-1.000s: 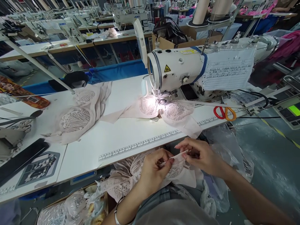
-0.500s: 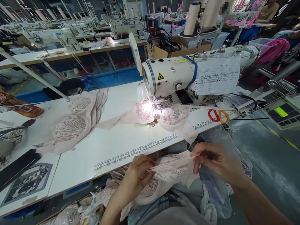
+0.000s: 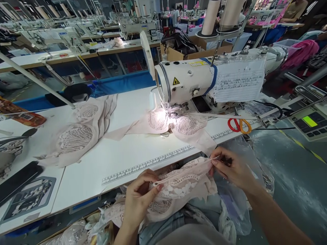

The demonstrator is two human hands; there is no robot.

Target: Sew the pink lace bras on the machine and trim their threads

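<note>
Lace garment hung above the lap, just off the front edge of the table. Its upper edge ran nearly straight between both grips, slanting away to the right: left hand pinched the nearer end, right hand the farther.

Left fingers and right fingers pinch 1 pale lace piece.

Lace pc. part-hid by L hand, sheet txt seems illeg.
</note>
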